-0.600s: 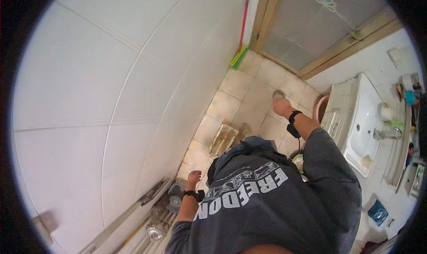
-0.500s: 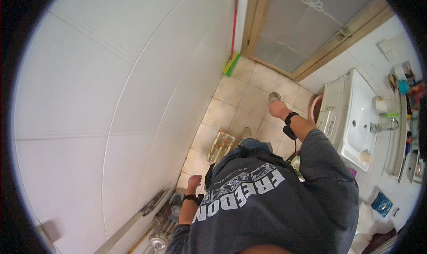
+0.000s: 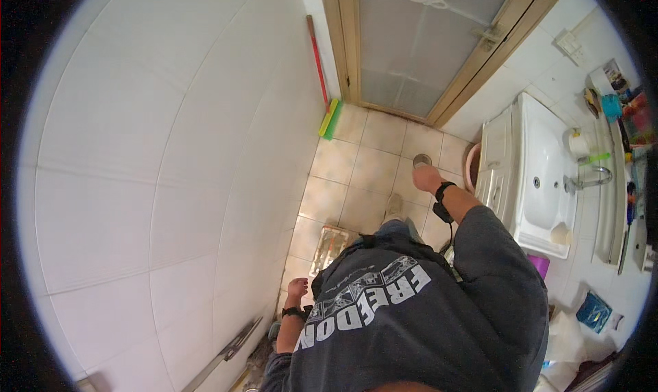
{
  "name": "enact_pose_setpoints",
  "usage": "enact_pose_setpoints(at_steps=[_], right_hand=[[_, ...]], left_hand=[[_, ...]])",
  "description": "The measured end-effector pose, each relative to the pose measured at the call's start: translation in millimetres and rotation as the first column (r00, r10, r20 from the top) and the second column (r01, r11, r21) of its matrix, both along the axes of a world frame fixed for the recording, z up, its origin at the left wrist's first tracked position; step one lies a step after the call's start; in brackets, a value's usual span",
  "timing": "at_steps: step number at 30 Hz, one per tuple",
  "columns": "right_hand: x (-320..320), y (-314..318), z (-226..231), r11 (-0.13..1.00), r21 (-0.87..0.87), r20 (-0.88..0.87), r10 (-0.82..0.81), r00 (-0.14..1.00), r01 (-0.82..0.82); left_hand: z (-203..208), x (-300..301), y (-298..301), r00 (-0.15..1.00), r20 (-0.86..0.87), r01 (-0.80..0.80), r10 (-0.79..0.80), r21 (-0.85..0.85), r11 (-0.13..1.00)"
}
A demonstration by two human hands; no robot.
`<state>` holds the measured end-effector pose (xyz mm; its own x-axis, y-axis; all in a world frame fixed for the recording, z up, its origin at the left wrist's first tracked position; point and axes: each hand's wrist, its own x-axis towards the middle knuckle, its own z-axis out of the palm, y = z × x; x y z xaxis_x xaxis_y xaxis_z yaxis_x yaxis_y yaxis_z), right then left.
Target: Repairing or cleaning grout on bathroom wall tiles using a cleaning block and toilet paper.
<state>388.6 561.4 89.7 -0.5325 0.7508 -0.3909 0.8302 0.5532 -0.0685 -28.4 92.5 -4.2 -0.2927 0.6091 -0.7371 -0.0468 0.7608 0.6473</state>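
Observation:
My right hand (image 3: 426,179) is held out ahead over the tiled floor, its fingers curled into a loose fist with nothing seen in them. Just past the knuckles shows a rounded grey-beige shape (image 3: 422,159) that looks like a shoe toe. A black band with a small box (image 3: 442,200) is on that wrist. My left hand (image 3: 297,287) hangs low beside my dark T-shirt (image 3: 411,310), its fingers loosely bent and apart, holding nothing. It is nearest to a metal-framed floor panel (image 3: 331,246), partly hidden by my body. A beige shoe (image 3: 394,203) shows under me.
A green broom (image 3: 330,120) with a red handle leans in the far corner, beside a frosted door (image 3: 428,49). On the right are a white washbasin (image 3: 541,207), a pink basin (image 3: 472,165) and a cluttered shelf (image 3: 613,186). White tiled wall (image 3: 137,186) runs along the left.
The view has shifted and turned: the broom and door now appear further left. More of my beige shoe shows. Both hands keep much the same pose.

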Motion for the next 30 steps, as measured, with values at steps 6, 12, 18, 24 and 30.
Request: enact_pose_setpoints(at_steps=[6,12,18,24,30], right_hand=[[77,30,-26,0.998,-0.068,-0.015,-0.003,1.0,0.002],[116,50,-21,0.989,-0.144,-0.03,-0.039,0.999,0.035],[166,51,-23,0.996,-0.09,0.021,0.007,1.0,-0.005],[197,37,-19,0.938,-0.063,-0.028,-0.344,0.938,0.342],[222,19,-40,0.937,-0.036,0.005,-0.349,0.937,0.349]], left_hand=[[27,55,65,0.998,-0.01,-0.07,0.069,-0.119,0.99],[47,69,129,0.975,0.047,-0.208,0.215,-0.127,0.97],[65,91,214,0.998,-0.025,-0.058,0.056,-0.108,0.992],[38,83,262,0.991,-0.046,0.118,-0.123,-0.101,0.988],[46,96,307,0.973,0.006,0.227,-0.229,-0.149,0.962]])
